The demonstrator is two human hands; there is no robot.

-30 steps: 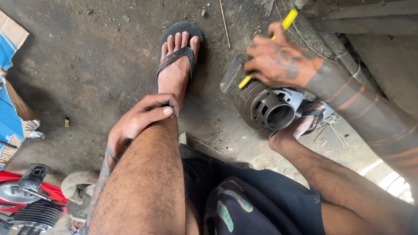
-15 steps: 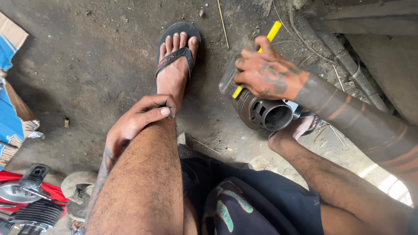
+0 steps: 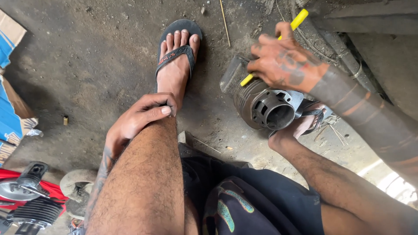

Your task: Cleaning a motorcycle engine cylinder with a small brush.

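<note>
My left hand (image 3: 137,119) rests loosely on my left shin, just above the ankle, holding nothing. My right hand (image 3: 285,61) is closed around a yellow-handled tool (image 3: 300,18), whose lower end presses against the top of a dark finned engine cylinder (image 3: 261,104). The cylinder lies on its side on the concrete floor, its round bore facing me, propped against my right foot (image 3: 300,124). My left foot in a black sandal (image 3: 176,52) is stretched out ahead.
Blue cardboard boxes (image 3: 11,113) line the left edge. An engine part on red cloth (image 3: 30,196) lies bottom left. Metal pipes and a beam (image 3: 348,48) run along the upper right. A thin stick (image 3: 224,21) and small debris lie on the floor.
My right hand with the yellow tool has shifted slightly along the cylinder's top. The cylinder sits a little lower against my right foot. My left hand has stayed on the shin.
</note>
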